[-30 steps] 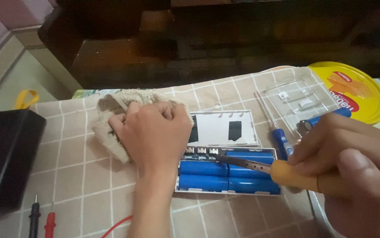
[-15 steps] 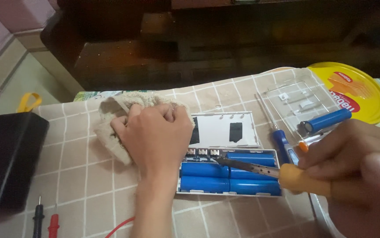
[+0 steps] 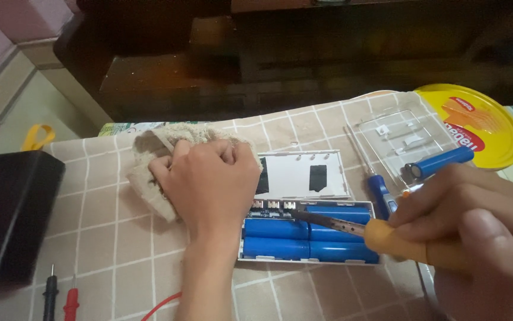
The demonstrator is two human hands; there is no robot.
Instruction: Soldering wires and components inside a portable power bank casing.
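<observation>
left hand (image 3: 212, 181): palm down on a beige cloth (image 3: 149, 172), fingers curled and pressed together into it, holding it flat on the surface (image 3: 108, 238).
right hand (image 3: 476, 238): fingers wrapped tight round the orange handle of a soldering iron (image 3: 351, 229); iron lies low, pointing left.
iron tip: dark, resting at the contact strip on the top-left edge of the battery cells; can't tell if it actually touches.
battery case (image 3: 304, 238): white open tray, just right of the left wrist, holding blue cylindrical cells (image 3: 277, 229) in two rows, side by side.
case lid (image 3: 304, 175): white, open, lying flat just behind the tray, dark patch on it.
loose cell (image 3: 438, 163): blue, tilted, on a clear plastic tray (image 3: 387, 134) behind the right hand.
screwdriver (image 3: 378, 190): blue handle, between lid and right hand.
yellow lid (image 3: 482, 119): round, far right edge.
black box (image 3: 10, 214): left edge of surface, well apart from the work.
probes (image 3: 60, 294): one black, one red, near bottom left.
</observation>
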